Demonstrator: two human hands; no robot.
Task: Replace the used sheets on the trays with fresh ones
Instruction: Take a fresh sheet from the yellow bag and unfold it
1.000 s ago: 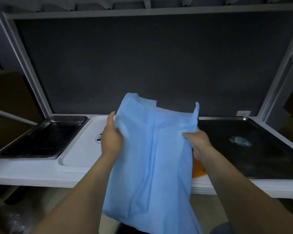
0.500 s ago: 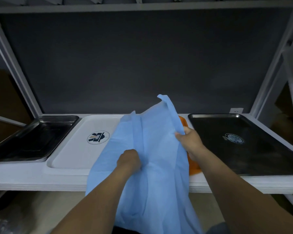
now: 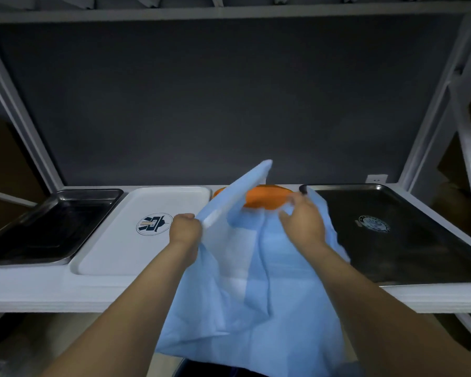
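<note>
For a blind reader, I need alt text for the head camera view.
Two bare hands hold a light blue sheet above an orange tray on a white shelf: the left hand grips one edge, the right hand pinches another. A white tray and a steel tray lie to its left, a black tray to its right.

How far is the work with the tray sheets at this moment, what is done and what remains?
Looks done: the steel tray, white tray and black tray carry no used sheet. In hand: the left grip and right grip hold one blue sheet, partly unfolded, over the orange tray. Left: spreading it flat and covering the other trays.
</note>
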